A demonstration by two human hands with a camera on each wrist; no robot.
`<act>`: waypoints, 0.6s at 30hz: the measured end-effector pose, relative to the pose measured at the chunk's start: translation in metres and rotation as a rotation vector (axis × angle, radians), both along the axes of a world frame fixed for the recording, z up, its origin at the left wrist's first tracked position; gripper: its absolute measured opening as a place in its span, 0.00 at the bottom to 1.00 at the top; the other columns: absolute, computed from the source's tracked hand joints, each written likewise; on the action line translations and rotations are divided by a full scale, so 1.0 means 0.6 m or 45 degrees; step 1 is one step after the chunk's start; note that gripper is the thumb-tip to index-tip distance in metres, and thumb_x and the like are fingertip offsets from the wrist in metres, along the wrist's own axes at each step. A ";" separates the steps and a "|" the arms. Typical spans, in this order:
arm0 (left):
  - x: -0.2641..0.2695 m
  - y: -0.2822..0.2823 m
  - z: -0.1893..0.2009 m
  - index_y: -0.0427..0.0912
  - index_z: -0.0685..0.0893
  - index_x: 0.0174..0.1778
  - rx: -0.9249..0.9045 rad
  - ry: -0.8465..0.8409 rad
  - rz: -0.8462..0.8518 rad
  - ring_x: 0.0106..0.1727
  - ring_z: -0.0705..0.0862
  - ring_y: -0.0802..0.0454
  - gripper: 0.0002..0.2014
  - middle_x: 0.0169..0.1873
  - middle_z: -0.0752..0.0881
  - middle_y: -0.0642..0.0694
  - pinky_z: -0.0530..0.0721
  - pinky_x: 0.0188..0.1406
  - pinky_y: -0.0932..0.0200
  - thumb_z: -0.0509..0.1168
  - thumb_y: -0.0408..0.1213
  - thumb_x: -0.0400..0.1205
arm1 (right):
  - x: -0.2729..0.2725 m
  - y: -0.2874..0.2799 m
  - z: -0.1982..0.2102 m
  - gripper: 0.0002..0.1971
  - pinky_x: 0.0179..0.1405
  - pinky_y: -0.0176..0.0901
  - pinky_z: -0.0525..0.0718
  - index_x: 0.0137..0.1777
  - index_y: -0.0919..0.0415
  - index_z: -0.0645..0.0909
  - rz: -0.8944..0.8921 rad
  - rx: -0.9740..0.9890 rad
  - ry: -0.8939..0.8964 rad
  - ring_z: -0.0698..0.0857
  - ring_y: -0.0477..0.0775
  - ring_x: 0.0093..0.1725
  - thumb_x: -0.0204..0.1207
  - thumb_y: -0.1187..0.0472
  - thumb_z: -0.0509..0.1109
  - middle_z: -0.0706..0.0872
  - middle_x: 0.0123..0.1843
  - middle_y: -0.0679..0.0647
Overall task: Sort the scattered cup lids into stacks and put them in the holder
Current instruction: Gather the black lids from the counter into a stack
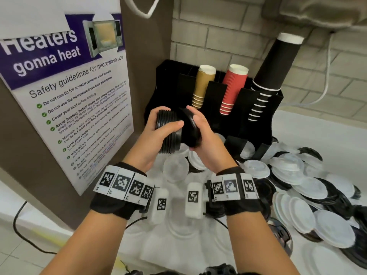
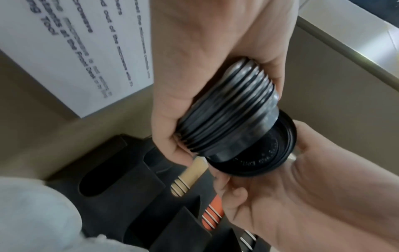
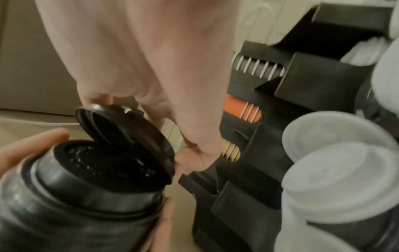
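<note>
Left hand (image 1: pixel 161 133): fingers wrapped round a nested stack of black plastic cup lids (image 1: pixel 168 132), held on its side just before the black slotted holder (image 1: pixel 256 108). Right hand (image 1: pixel 200 133): pinching a single black plastic lid (image 1: pixel 190 128) by its rim (tilted, one edge touching the stack's right end). Loose white and black lids (image 1: pixel 297 181) heaped on the white counter (image 1: pixel 309 124), right of the hands.

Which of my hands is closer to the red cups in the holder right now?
Right. The right hand, pinching a single black lid, sits just below-left of the red cups. The left hand, gripping the black lid stack, is farther left.
</note>
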State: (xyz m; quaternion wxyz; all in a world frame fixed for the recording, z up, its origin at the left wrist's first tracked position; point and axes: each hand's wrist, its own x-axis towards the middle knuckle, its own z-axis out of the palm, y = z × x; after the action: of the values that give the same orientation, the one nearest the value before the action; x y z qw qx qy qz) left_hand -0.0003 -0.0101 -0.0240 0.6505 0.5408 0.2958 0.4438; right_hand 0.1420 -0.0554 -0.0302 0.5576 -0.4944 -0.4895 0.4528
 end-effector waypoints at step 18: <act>0.052 -0.037 -0.011 0.61 0.80 0.54 -0.140 -0.135 -0.294 0.48 0.89 0.52 0.14 0.52 0.85 0.48 0.89 0.41 0.50 0.70 0.49 0.72 | 0.048 -0.083 0.017 0.25 0.57 0.53 0.88 0.69 0.40 0.77 -0.061 0.093 -0.218 0.88 0.51 0.55 0.73 0.61 0.71 0.83 0.58 0.58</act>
State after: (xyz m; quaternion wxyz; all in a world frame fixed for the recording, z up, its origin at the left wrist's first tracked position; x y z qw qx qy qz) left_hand 0.0307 -0.0324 -0.0306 0.7407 0.5106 0.2206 0.3768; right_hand 0.1707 -0.1054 -0.0201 0.5420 -0.5223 -0.5395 0.3773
